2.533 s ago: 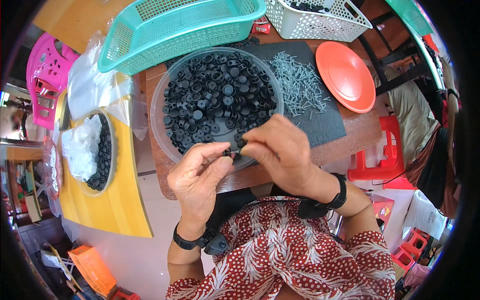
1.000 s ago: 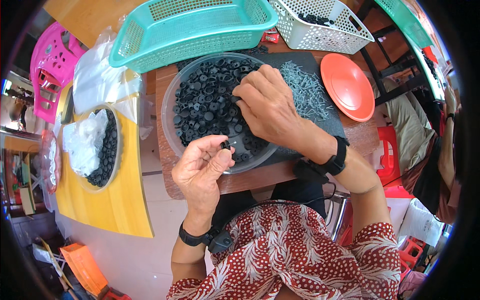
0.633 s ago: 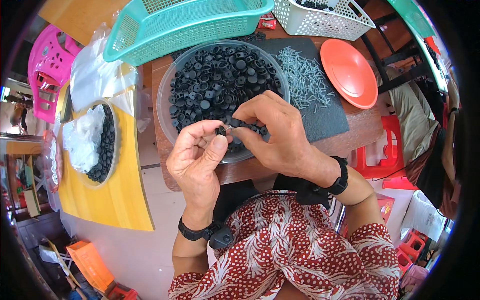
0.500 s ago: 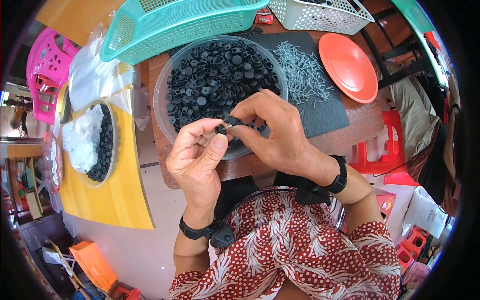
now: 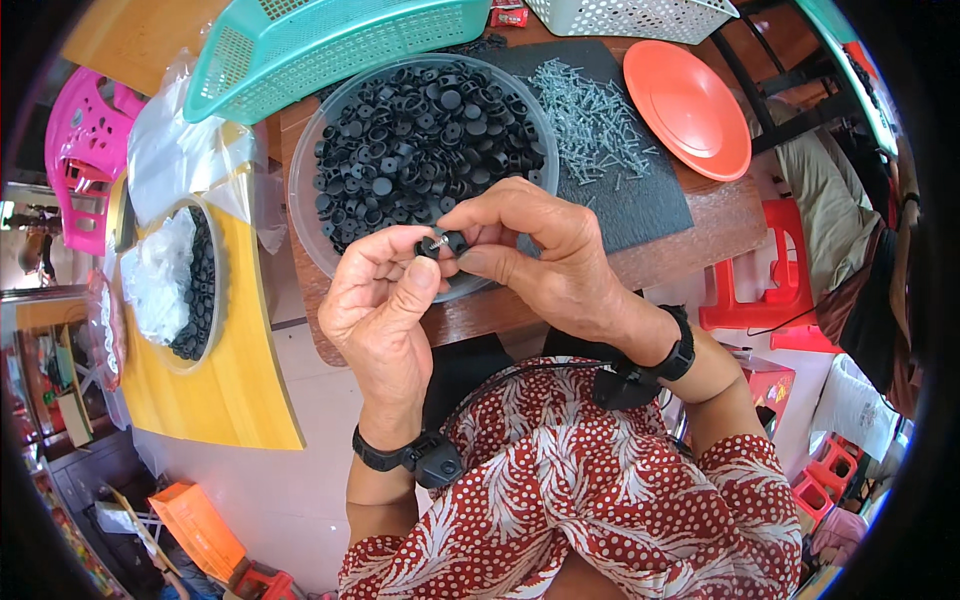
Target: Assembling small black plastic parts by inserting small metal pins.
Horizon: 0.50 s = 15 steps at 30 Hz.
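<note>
My left hand pinches a small round black plastic piece between thumb and fingertips. Facing it, a second black plastic piece sits in the thumb-and-finger grip of my right hand. A silvery screw shows between the two pieces; how far it goes into either one is too small to tell. Both hands meet over the near edge of a clear round tub heaped with black plastic caps. Right of the tub, a pile of screws lies on a dark mat.
An orange plate lies right of the screws on the brown table. Behind the tub stand a teal basket and a white basket. To the left, a yellow table bears another tub. A red stool stands at right.
The view has shifted slightly, so the tub and table sit a little further left and up. Both hands stay together; the screw between the black pieces now shows more plainly.
</note>
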Motion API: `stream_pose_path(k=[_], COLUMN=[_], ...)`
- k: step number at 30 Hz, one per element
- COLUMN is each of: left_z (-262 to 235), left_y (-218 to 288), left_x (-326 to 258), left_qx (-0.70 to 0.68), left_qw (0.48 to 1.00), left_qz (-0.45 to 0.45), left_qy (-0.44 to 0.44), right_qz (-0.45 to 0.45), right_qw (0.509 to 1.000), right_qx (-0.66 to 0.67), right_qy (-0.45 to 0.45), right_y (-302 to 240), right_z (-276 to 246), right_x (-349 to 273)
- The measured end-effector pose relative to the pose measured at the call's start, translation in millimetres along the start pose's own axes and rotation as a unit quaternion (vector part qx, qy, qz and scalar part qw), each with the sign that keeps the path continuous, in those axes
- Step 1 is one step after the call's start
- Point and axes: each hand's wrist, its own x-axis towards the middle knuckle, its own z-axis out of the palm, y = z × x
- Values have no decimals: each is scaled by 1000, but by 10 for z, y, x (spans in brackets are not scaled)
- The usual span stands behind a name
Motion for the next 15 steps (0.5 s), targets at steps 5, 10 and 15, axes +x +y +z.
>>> stream_pose_path(k=[5, 10, 15], left_z=[-2, 15, 11], left_y=[0, 4, 1], left_x=[0, -5, -2], left_qx=[-2, -12, -14], left_qw=[1000, 1000, 1000], left_qz=[-1, -4, -10], left_qy=[-4, -5, -14], right_qz=[36, 31, 15], right_qw=[999, 999, 999], right_qx=[0, -12, -31], right_qy=[-27, 8, 7], right_y=[-42, -46, -12], right_z=[-33, -1, -13], right_x=[-25, -49, -59])
